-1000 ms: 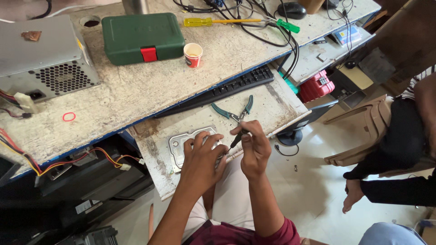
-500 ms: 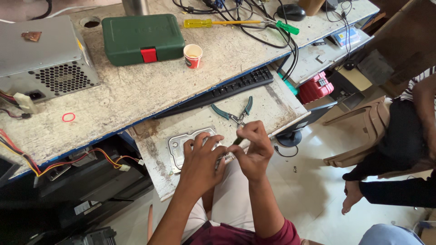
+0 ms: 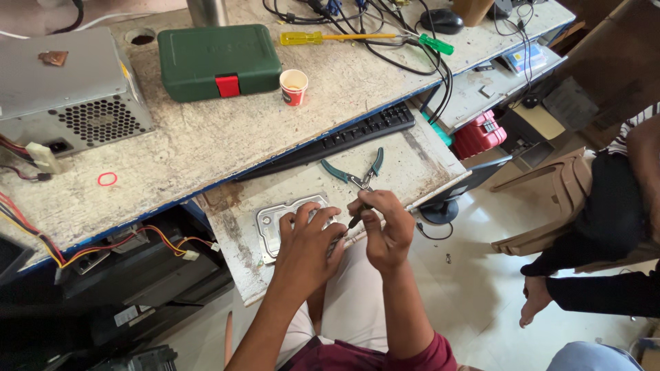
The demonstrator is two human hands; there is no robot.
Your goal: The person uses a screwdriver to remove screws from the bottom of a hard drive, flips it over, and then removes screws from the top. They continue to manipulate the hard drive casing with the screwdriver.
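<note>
A silver hard drive (image 3: 275, 220) lies flat on the pull-out keyboard shelf (image 3: 412, 165). My left hand (image 3: 309, 240) rests spread over its right half, pressing it down. Just to the right, my right hand (image 3: 385, 230) is closed around a small dark screwdriver (image 3: 353, 221), whose tip points down-left toward the drive's near right edge. Green-handled pliers (image 3: 357, 175) lie on the shelf just beyond my right hand, untouched.
On the shelf's far side lies a black keyboard (image 3: 344, 141). The worn desk above carries a green tool case (image 3: 218, 60), a paper cup (image 3: 293, 86), a power supply unit (image 3: 69, 89), two screwdrivers (image 3: 330, 37) and cables. Another person (image 3: 605, 227) sits at right.
My right hand has lowered slightly and turned the screwdriver more toward the drive's edge. My left hand stays on the drive.
</note>
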